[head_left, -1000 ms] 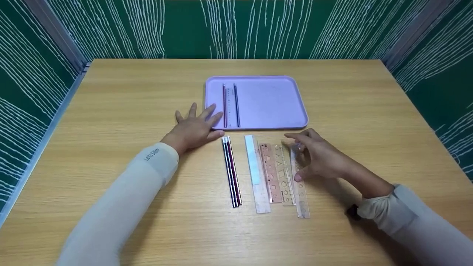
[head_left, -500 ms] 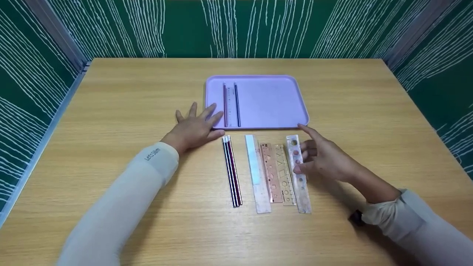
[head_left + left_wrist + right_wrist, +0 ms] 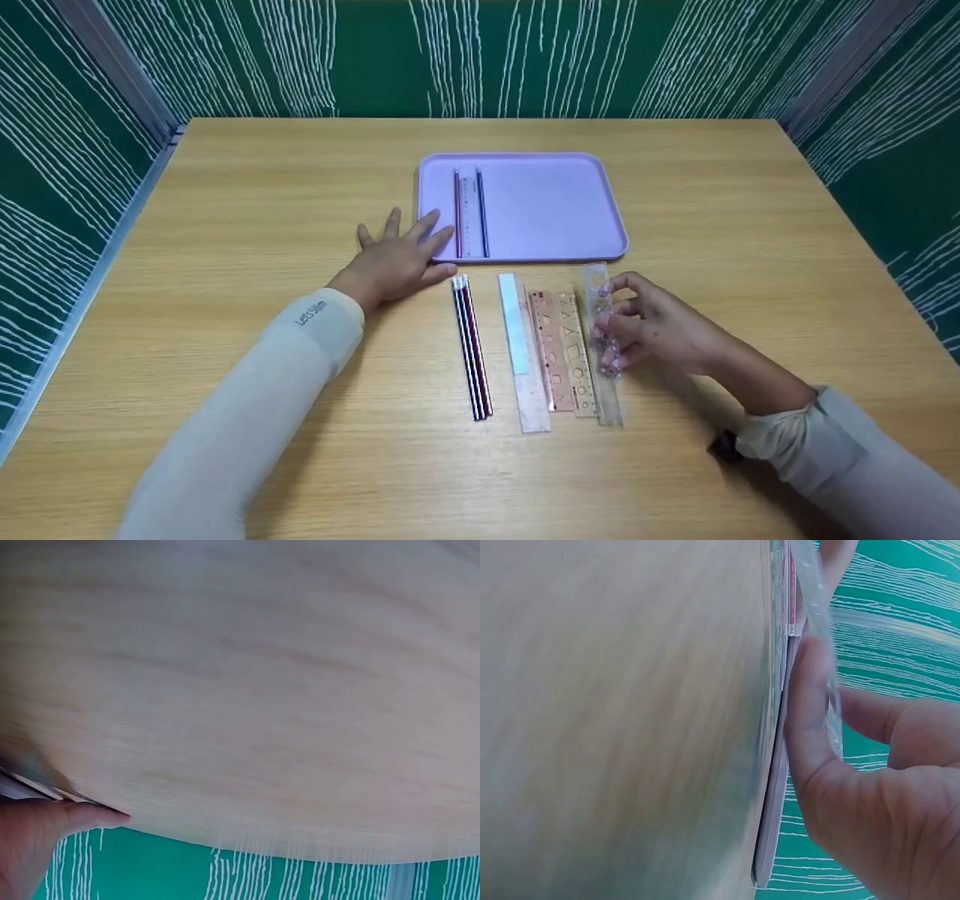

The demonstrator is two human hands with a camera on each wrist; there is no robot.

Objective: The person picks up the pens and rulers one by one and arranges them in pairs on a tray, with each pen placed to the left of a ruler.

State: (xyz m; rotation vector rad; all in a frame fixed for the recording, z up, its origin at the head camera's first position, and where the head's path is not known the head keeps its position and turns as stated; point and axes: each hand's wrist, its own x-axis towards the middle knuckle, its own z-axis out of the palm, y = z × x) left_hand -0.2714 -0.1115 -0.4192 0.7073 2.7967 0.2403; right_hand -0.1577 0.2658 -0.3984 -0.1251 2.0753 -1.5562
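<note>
My right hand (image 3: 652, 326) pinches a clear ruler (image 3: 611, 401) with holes along it, thumb on one face and fingers on the other. In the right wrist view that ruler (image 3: 817, 607) runs between thumb and fingers. My left hand (image 3: 397, 259) lies spread at the near-left corner of the purple tray (image 3: 555, 206), its fingers over the rim. A yellowish stencil ruler (image 3: 576, 360), a pink stencil ruler (image 3: 551, 352) and a clear ruler with a light blue strip (image 3: 531, 405) lie side by side left of the right hand.
Several striped pencils (image 3: 471, 352) lie together on the wooden table (image 3: 285, 172), left of the rulers. In the tray a red pencil (image 3: 457, 217), a short clear ruler (image 3: 469, 225) and a dark pencil (image 3: 482, 214) lie parallel. Green walls (image 3: 375, 60) stand behind.
The right hand has gone from touching the clear holed ruler to pinching it, and the ruler has turned and shifted slightly toward the tray. The left hand has stayed put.
</note>
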